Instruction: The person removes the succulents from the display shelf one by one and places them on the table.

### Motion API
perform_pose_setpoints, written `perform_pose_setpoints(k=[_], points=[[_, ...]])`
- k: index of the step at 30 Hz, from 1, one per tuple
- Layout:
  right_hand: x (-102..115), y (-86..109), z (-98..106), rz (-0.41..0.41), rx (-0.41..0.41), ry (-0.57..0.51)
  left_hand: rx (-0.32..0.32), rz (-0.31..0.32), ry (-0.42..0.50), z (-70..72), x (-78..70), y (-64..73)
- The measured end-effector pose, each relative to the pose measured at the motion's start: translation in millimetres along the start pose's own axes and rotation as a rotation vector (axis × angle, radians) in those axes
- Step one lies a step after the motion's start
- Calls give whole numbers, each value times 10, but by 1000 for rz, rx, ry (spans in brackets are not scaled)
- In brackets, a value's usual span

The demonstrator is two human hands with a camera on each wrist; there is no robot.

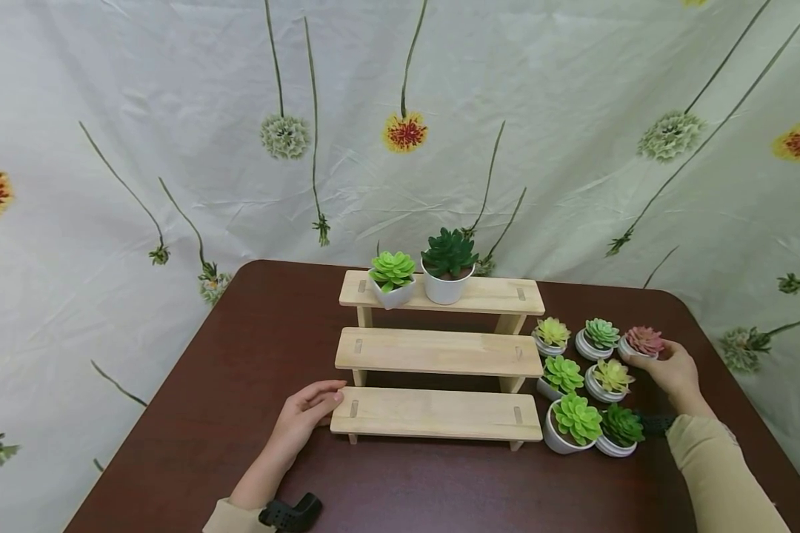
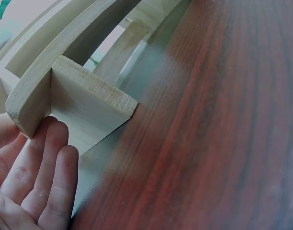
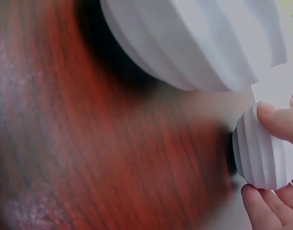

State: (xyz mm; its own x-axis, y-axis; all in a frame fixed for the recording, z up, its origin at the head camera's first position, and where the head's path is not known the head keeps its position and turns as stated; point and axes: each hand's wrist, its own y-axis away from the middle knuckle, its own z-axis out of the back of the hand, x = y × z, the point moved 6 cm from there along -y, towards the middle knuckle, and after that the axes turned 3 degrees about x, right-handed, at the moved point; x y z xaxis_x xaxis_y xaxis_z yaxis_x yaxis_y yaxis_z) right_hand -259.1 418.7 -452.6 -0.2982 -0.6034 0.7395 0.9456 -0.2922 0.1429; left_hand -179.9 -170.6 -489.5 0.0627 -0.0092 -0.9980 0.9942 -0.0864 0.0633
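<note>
A three-step wooden plant stand (image 1: 440,411) stands on the table. My left hand (image 1: 304,413) pinches the left end of its lowest board, and in the left wrist view the fingers (image 2: 55,167) lie under the board's end (image 2: 31,103). At the far right of a group of small potted succulents, my right hand (image 1: 673,370) grips a pink succulent (image 1: 643,340) by its white pot. The right wrist view shows thumb and fingers on opposite sides of that ribbed pot (image 3: 264,148). Whether the pot touches the table is hard to tell.
On the top board sit a light green succulent (image 1: 392,272) and a dark green one (image 1: 448,255). Several more potted succulents (image 1: 576,420) crowd the stand's right side. A patterned cloth (image 1: 540,111) hangs behind the dark table (image 1: 240,340).
</note>
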Motion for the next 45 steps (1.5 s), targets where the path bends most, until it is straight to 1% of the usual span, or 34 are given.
perform_pose_setpoints(k=[5, 12, 17, 20, 22, 30, 32, 34, 35, 37, 38, 42, 44, 45], points=[[-5, -4, -4, 1, 19, 14, -2, 0, 2, 2, -1, 0], [45, -3, 23, 44, 52, 1, 2, -13, -12, 5, -8, 9], [143, -6, 95, 80, 32, 20, 7, -21, -15, 7, -10, 7], [193, -13, 137, 76, 10, 3, 9, -25, -16, 6, -16, 7], [222, -10, 160, 59, -5, -9, 11, -25, -16, 5, -17, 6], [412, -25, 252, 115, 0, -47, 5, -20, -10, 9, -13, -4], [434, -49, 260, 108, -6, -53, 7, -23, -14, 5, -18, -1], [505, -33, 261, 124, 2, -61, 8, -26, -16, 2, -23, 3], [552, -20, 259, 149, 14, -85, 8, -28, -17, 1, -26, 6], [651, 14, 255, 168, 17, -88, 8, -27, -15, 1, -26, 6], [690, 22, 253, 179, 21, -110, 7, -25, -13, 2, -24, 5], [898, 84, 242, 209, 22, -104, 5, -20, -10, 5, -19, 3], [1002, 118, 228, 220, 34, -100, 6, -21, -11, 4, -21, 7], [1089, 159, 220, 240, 51, -93, 6, -22, -13, 4, -22, 10]])
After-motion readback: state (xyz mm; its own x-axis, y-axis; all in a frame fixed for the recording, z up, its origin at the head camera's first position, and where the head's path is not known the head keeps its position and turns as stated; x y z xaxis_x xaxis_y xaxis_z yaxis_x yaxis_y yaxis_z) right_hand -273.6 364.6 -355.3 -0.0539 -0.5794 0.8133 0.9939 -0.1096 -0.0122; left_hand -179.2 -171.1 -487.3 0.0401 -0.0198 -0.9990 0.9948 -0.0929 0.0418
